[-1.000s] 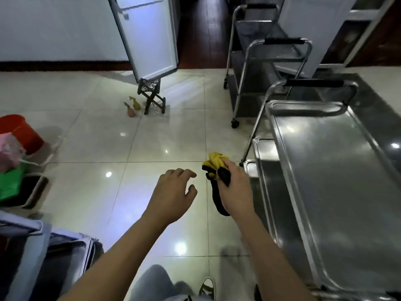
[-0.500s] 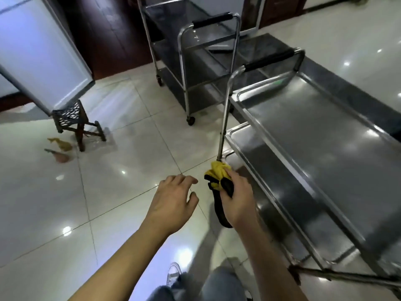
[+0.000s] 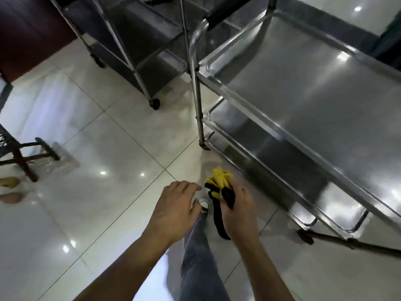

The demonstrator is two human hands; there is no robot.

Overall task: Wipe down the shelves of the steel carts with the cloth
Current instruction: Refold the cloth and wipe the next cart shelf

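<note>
the bunched cloth [image 3: 219, 187] is clenched in the right hand [image 3: 236, 211]; the left hand [image 3: 173, 209] is held loosely open; the cloth should be spread flat before the nearest cart's shelf [image 3: 303, 88] is wiped.

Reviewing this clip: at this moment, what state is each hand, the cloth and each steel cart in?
right hand: grips the bunched cloth, held over the floor.
cloth: yellow and black, crumpled, touching no shelf.
left hand: holds nothing, fingers loosely curled.
near cart: stands on the floor, top shelf bare and shiny, lower shelves bare where visible.
far cart: stands behind it, visible shelves bare.
wooden stool: upright, at the left edge.
</note>
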